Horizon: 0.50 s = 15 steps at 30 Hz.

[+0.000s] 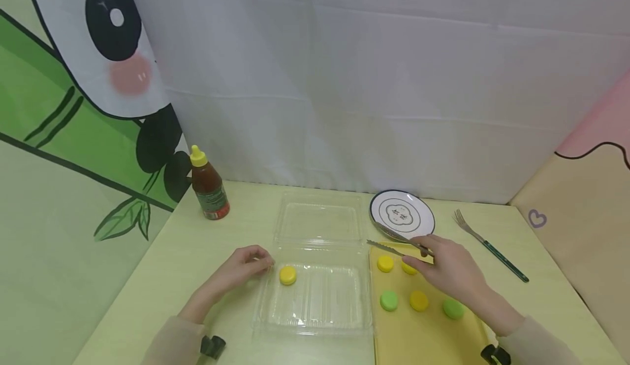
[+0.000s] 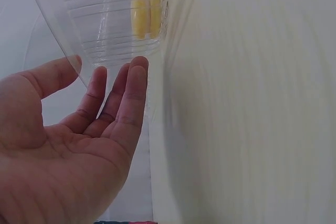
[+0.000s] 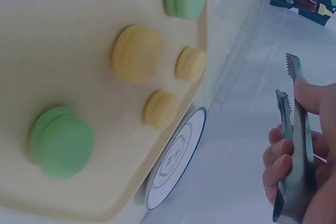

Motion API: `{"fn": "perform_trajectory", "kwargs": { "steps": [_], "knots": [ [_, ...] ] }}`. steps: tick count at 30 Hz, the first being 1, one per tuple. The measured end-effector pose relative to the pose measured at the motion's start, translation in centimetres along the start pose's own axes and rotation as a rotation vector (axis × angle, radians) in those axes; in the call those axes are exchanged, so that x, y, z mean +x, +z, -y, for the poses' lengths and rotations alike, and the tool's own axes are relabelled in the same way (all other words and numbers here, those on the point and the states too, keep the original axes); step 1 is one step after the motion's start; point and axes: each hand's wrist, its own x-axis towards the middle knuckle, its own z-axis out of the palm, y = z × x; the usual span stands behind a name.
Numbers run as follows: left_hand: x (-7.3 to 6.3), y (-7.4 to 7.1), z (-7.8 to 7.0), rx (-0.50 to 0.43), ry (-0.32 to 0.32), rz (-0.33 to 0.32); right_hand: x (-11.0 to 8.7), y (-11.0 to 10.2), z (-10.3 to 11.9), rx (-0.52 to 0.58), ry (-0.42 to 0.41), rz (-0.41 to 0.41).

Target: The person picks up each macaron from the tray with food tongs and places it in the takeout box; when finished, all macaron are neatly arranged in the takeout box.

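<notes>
My right hand [image 1: 450, 266] holds metal tongs [image 3: 299, 150] over the far part of a yellow tray [image 1: 408, 337]; their toothed tips stand apart with nothing between them. On the tray lie yellow macarons [image 1: 419, 301] and green macarons [image 1: 389, 300], one yellow partly covered by the right hand. My left hand [image 1: 243, 268] is at the left rim of a clear plastic container [image 1: 320, 299], fingers loosely bent and thumb tip at the rim in the left wrist view. One yellow macaron [image 1: 287, 275] sits inside the container's near half, at its left; the lid half [image 1: 320, 220] lies folded back.
A white plate [image 1: 418, 212] with a blue rim stands behind the tray. To its right lies a fork [image 1: 492, 247] with a green handle. A sauce bottle [image 1: 210, 190] with a yellow cap is at the back left, near the white cloth wall [image 1: 344, 108].
</notes>
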Motion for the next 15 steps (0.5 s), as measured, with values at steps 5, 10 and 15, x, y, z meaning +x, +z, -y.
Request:
{"fn": "perform_trajectory", "kwargs": {
  "steps": [5,10,15],
  "knots": [
    [-0.1,-0.1,0.1,-0.007,0.01,0.012,-1.3,-0.4,-1.3,-0.018,0.051,-0.004],
    [-0.3,-0.2,0.1,-0.007,0.027,0.019,-2.4,-0.4,-2.6,-0.021,0.078,-0.01],
    [-0.3,-0.2,0.0,-0.002,0.023,0.016,-3.4,-0.1,-3.7,-0.018,0.098,0.001]
  ]
}}
